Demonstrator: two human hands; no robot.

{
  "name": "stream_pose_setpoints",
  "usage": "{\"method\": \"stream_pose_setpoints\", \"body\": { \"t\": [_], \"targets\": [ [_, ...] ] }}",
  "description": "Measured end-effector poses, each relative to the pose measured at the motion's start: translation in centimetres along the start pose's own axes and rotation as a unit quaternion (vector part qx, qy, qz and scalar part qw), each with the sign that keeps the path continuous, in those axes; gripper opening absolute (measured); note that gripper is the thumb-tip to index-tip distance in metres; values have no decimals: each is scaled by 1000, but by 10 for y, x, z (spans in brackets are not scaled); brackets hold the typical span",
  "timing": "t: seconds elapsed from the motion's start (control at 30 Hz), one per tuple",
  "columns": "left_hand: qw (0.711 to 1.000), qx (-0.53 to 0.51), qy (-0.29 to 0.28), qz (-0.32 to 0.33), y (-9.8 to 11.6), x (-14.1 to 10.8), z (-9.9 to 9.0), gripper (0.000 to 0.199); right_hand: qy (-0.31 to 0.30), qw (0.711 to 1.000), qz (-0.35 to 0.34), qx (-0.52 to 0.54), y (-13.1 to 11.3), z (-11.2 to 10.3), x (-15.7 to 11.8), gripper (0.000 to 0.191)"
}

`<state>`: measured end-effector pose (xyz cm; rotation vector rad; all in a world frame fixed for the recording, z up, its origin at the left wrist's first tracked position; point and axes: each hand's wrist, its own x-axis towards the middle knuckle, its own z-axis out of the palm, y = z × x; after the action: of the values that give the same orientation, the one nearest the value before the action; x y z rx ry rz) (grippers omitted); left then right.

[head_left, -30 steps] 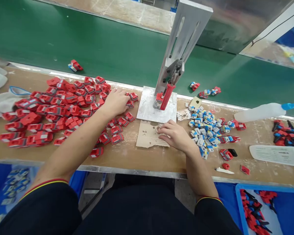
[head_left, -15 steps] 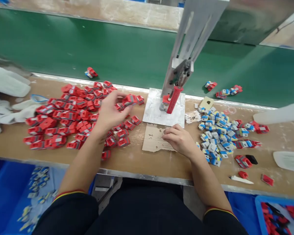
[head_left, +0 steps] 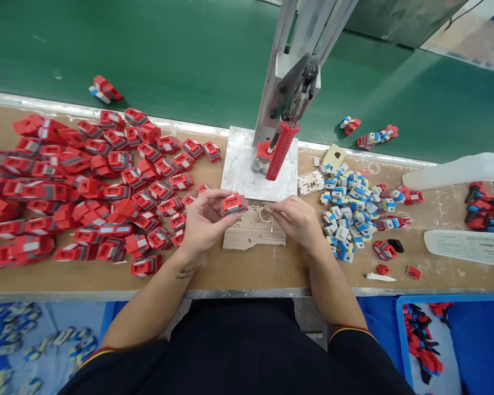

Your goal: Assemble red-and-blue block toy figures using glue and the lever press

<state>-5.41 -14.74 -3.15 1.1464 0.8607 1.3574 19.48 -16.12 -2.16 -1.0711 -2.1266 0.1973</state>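
Between the thumb and fingers of my left hand (head_left: 201, 224) is a red plastic part (head_left: 234, 204) with grey trim, its recessed side facing up. My right hand (head_left: 299, 220) pinches a thin pale stick, which looks like a cotton swab (head_left: 271, 224), tip down over a torn piece of cardboard (head_left: 247, 237). Beside its fingertips a small round ring (head_left: 265, 214) lies on the cardboard. Just behind both hands stands a metal base plate (head_left: 236, 170) carrying a toggle clamp with a red handle (head_left: 283, 151); a red piece (head_left: 264, 149) sits under the clamp.
Many red parts (head_left: 45, 191) cover the left of the table. On the right lie a pile of white-blue parts (head_left: 349, 206), a bundle of cotton swabs (head_left: 311, 182), a knife (head_left: 379, 277) and a plastic bottle (head_left: 448, 171). A green belt (head_left: 181, 60) runs behind; a blue bin (head_left: 477, 318) stands below right.
My left hand has come right and nearer from the red pile, bringing a red part over the cardboard's left side. My right hand stays at the cardboard, with the swab now visible. The view has shifted.
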Motion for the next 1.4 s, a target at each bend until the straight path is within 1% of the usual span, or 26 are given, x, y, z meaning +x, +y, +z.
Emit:
{"method": "stream_pose_setpoints", "body": {
  "t": [0.07, 0.13, 0.17, 0.23, 0.3, 0.37, 0.43, 0.57, 0.7, 0.8, 0.93, 1.1, 1.27, 1.4],
  "targets": [
    [1000, 28, -1, -1, -2, -3, 0, 41, 13, 999, 28, 29, -1, -5, 1, 9],
    [999, 48, -6, -6, -4, -5, 0, 41, 34, 993, 77, 83, -2, -12, 1, 8],
    [999, 53, -8, -5, -6, -7, 1, 41, 54, 986, 105, 119, -3, -15, 1, 8],
    [998, 58, -20, 8, -8, -9, 3, 40, 120, 963, 143, 196, -6, -19, 1, 10],
    [996, 68, -37, 34, -10, -12, 6, 38, 198, 933, 159, 256, -11, -18, 3, 17],
    [993, 87, -52, 59, -10, -15, 10, 35, 239, 913, 161, 291, -18, -13, 5, 22],
    [990, 105, -66, 73, -9, -17, 13, 36, 238, 906, 162, 311, -25, -6, 8, 22],
    [986, 119, -88, 79, -7, -21, 15, 38, 223, 899, 165, 338, -37, 5, 10, 18],
    [985, 124, -92, 82, -6, -21, 15, 39, 213, 893, 172, 357, -41, 8, 10, 17],
    [984, 128, -97, 82, -7, -22, 15, 40, 208, 894, 174, 356, -42, 9, 10, 16],
    [983, 129, -102, 81, -6, -22, 15, 40, 204, 901, 170, 343, -43, 9, 11, 16],
    [983, 134, -97, 76, -6, -22, 14, 39, 211, 915, 158, 305, -42, 7, 11, 15],
    [981, 141, -93, 98, -5, -20, 14, 37, 210, 933, 132, 261, -39, 0, 9, 11],
    [976, 170, -91, 104, 0, -19, 14, 33, 201, 941, 121, 242, -38, -3, 7, 14]
  ]
}}
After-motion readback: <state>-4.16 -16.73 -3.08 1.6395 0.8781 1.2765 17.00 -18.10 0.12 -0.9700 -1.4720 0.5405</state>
